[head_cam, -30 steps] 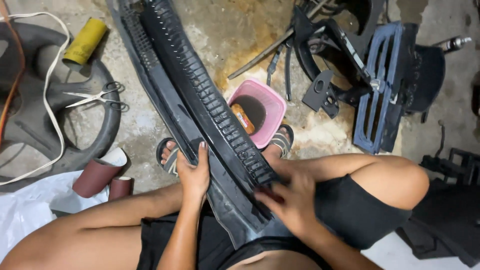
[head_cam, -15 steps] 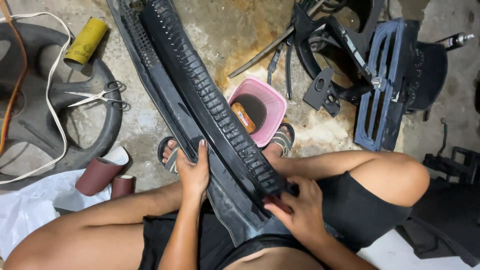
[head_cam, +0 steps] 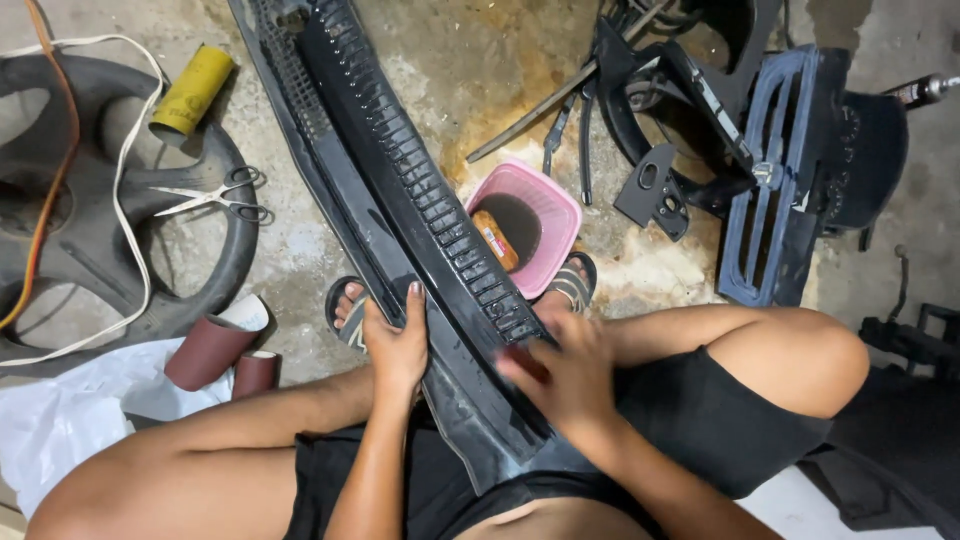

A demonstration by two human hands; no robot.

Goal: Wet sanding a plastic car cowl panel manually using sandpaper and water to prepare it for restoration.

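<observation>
A person sits low over a stained concrete floor (head_cam: pixel 300 240), seen from above, with a long black plastic car trim panel (head_cam: pixel 400 200) resting across the lap and between the knees. Room to move is tight: a black wheel cover (head_cam: pixel 90 230) with scissors (head_cam: pixel 215 195) lying on it sits to the left, a pink basket (head_cam: pixel 545 195) just right of the panel, and a pile of black car parts (head_cam: pixel 760 150) further right. Open floor shows only in narrow strips beside the panel.

The panel is narrow, ribbed and slotted along its length, dusty and dull black. Its long axis runs from the upper left of the view down to the lap, near end toward the person's body.

The left hand (head_cam: pixel 398 345) lies flat on the panel's left edge, fingers spread and pressing. The right hand (head_cam: pixel 560 375) is blurred over the panel's near end; whether it holds anything cannot be told. Rolls of reddish sandpaper (head_cam: pixel 215 345) lie near the left knee.
</observation>
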